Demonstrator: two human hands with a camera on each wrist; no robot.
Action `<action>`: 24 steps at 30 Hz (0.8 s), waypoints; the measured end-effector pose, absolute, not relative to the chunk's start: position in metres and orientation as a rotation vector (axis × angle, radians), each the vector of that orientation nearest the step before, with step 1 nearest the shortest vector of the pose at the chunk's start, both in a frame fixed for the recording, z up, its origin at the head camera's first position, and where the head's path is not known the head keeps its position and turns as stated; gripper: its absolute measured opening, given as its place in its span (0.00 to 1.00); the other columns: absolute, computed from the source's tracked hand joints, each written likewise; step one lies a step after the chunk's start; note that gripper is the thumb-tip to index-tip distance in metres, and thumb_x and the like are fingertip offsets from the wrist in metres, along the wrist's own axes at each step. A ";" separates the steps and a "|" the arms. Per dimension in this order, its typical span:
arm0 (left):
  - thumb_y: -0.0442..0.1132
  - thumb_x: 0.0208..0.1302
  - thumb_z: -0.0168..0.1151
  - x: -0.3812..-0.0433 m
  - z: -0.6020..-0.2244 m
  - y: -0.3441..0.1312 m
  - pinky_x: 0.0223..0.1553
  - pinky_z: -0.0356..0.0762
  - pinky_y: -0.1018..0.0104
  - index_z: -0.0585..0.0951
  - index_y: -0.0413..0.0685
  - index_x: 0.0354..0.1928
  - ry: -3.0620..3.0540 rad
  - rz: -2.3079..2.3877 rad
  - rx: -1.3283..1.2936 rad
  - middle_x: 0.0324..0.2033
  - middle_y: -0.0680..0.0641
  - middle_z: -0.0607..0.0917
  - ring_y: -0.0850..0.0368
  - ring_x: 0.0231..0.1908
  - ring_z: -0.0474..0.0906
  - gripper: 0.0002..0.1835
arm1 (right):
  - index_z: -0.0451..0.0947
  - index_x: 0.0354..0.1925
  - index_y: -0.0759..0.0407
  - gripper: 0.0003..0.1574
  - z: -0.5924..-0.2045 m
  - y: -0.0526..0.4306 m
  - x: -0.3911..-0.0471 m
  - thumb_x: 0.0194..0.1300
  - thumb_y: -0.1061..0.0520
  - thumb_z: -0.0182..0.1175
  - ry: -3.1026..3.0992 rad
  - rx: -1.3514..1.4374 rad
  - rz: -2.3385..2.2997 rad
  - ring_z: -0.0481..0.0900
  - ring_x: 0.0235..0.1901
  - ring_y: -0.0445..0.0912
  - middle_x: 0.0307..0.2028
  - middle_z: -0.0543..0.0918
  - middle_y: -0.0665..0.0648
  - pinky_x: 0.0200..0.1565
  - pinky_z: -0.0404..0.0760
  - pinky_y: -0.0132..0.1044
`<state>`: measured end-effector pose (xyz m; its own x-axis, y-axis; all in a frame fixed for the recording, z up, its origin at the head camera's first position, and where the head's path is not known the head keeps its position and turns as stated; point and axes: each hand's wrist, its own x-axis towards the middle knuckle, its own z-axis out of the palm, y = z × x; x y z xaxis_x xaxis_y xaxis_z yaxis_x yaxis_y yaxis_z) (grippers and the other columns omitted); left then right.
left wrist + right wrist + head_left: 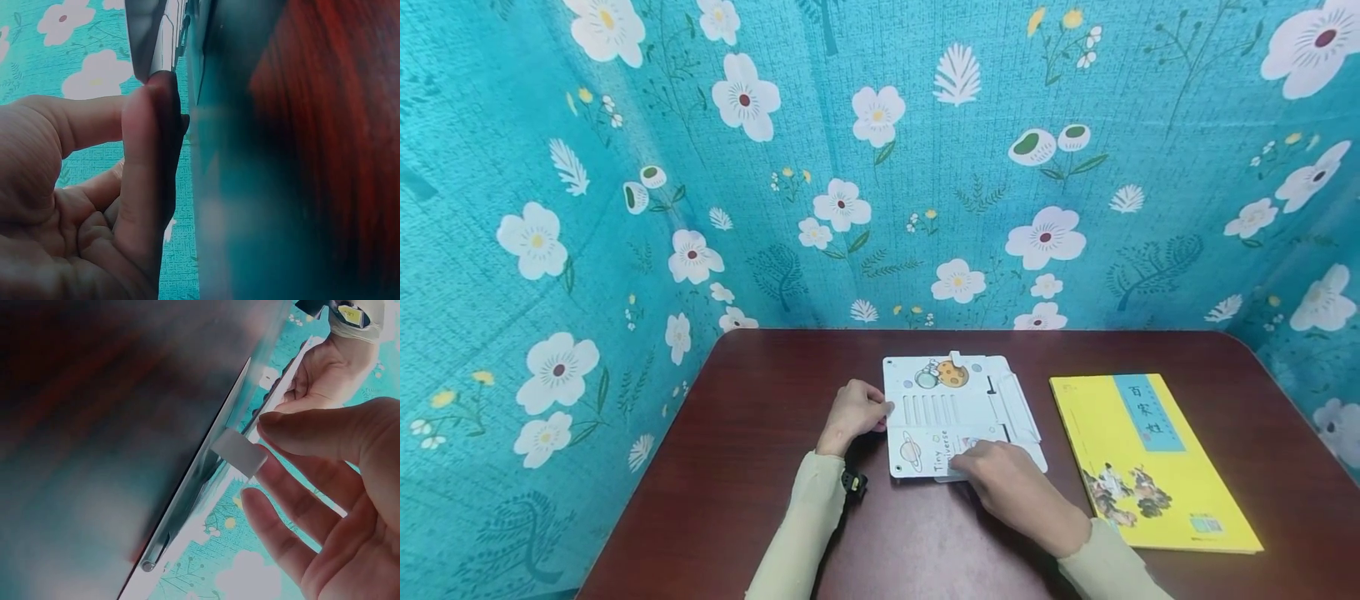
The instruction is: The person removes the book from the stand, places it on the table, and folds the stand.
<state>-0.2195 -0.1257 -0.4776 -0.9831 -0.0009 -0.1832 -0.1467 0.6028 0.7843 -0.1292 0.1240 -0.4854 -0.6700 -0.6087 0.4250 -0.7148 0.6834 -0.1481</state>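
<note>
So the white folding panel (973, 408) with the little astronaut and "Tiny Universe" print is sitting right between the left hand (853, 408) and the right hand (1011, 487). Left one has the panel's left edge pinched, thumb on one side and fingers on the other, so that grip is pretty much closed. Right one is at the near edge, thumb and forefinger closed on it, with the other fingers looser and a bit spread. In the right wrist view there's a small white tab (239, 452) right by those fingertips; can't tell if they're actually touching it. Beneath the grip there's a gap between two layers of the panel. Off to the right of the right hand, a yellow book (1150, 467) lies flat on the dark reddish tabletop (775, 375). Beyond both hands hangs a teal flowery cloth (910, 175).
</note>
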 end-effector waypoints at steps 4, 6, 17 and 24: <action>0.34 0.66 0.69 -0.220 -0.481 -0.126 0.26 0.85 0.69 0.88 0.33 0.42 2.672 1.288 -0.129 0.25 0.43 0.89 0.62 0.21 0.85 0.10 | 0.85 0.29 0.48 0.14 -0.485 0.123 -0.131 0.56 0.68 0.70 -2.569 1.071 0.409 0.80 0.24 0.38 0.24 0.86 0.43 0.26 0.77 0.34; 0.35 0.66 0.69 -0.220 -0.482 -0.126 0.26 0.85 0.70 0.88 0.33 0.42 2.674 1.273 -0.131 0.24 0.44 0.89 0.63 0.20 0.85 0.10 | 0.86 0.30 0.48 0.14 -0.485 0.123 -0.131 0.56 0.68 0.70 -2.576 1.078 0.408 0.80 0.24 0.39 0.25 0.87 0.44 0.27 0.77 0.34; 0.35 0.67 0.70 -0.222 -0.489 -0.128 0.26 0.85 0.70 0.88 0.34 0.43 2.642 1.270 -0.142 0.24 0.45 0.89 0.62 0.20 0.85 0.10 | 0.88 0.34 0.46 0.11 -0.485 0.125 -0.133 0.59 0.63 0.72 -2.629 1.117 0.418 0.82 0.28 0.37 0.28 0.89 0.43 0.32 0.81 0.36; 0.36 0.67 0.70 -0.223 -0.491 -0.129 0.25 0.84 0.71 0.88 0.34 0.43 2.627 1.266 -0.149 0.22 0.46 0.88 0.63 0.19 0.83 0.10 | 0.89 0.38 0.47 0.16 -0.485 0.129 -0.135 0.60 0.68 0.70 -2.641 1.125 0.495 0.85 0.32 0.36 0.32 0.90 0.44 0.37 0.86 0.36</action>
